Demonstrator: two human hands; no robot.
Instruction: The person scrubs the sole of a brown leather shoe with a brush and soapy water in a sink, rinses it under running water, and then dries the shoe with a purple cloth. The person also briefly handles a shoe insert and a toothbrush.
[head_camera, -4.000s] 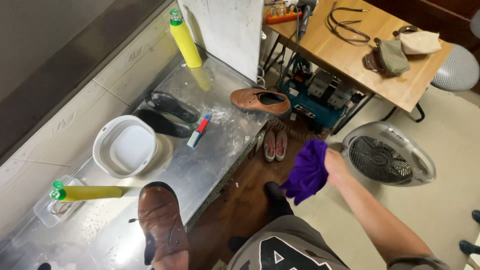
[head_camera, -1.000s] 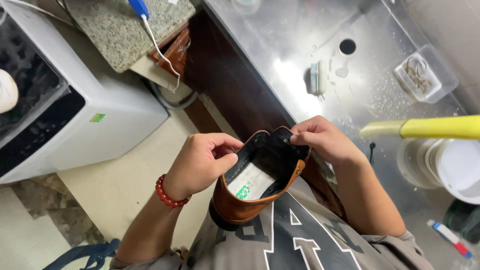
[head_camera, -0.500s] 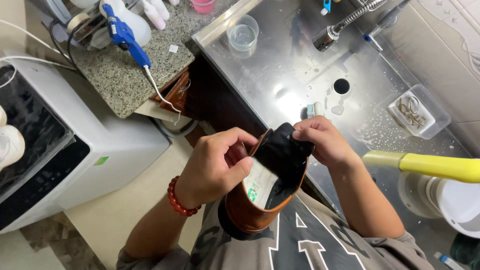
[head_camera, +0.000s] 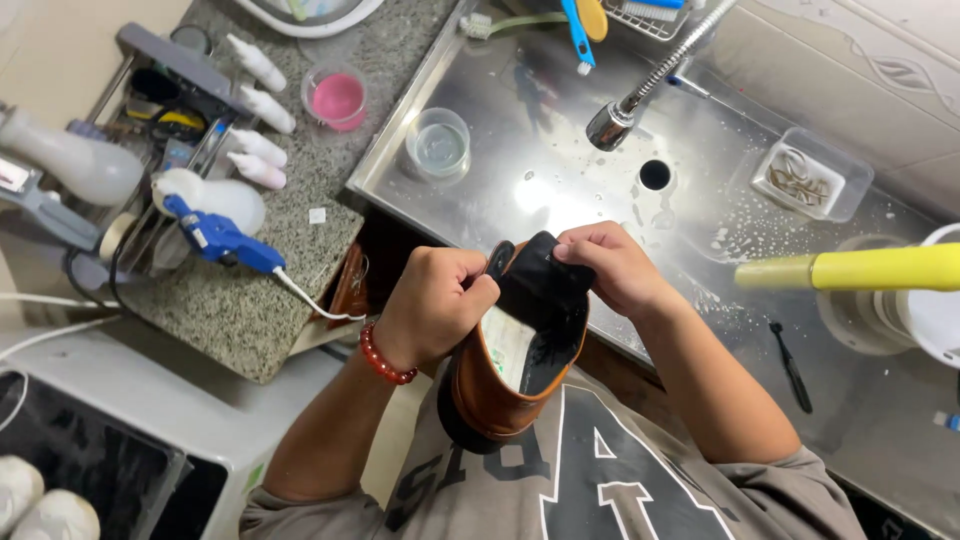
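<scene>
Brown leather shoe (head_camera: 487, 395) is right in the middle here, held up against the person's chest over the grey printed shirt (head_camera: 600, 480), heel end down and opening tipped up toward the camera. Both hands are clamped on it, close together at the top edge. The left hand (head_camera: 435, 305) pinches the near side of the collar with thumb and fingers curled over it, and there's a red bead bracelet (head_camera: 381, 357) on that wrist. The right hand (head_camera: 610, 265) grips a black flap (head_camera: 545, 275) at the opening; can't tell if that's the tongue or an insole. Inside the shoe you can see a pale lining with some green print on it.

Behind the hands is a wet stainless steel sink counter (head_camera: 560, 130) with a drain hole (head_camera: 655, 174), and a flexible metal faucet (head_camera: 640, 90) hanging over it. A clear cup (head_camera: 438, 142) stands near the left rim of the steel. A small clear plastic tray (head_camera: 810, 173) stands by the tiled wall. A yellow bottle (head_camera: 860, 268) pokes in from the right, just beside a white basin (head_camera: 935, 300). A small black tool (head_camera: 790, 365) lies on the steel near the right arm.

Off to the left is a speckled granite counter (head_camera: 270, 310) with a pink cup (head_camera: 338, 98), a few white squeeze bottles (head_camera: 255, 145) and a blue spray gun (head_camera: 220, 238) with a white cord.
</scene>
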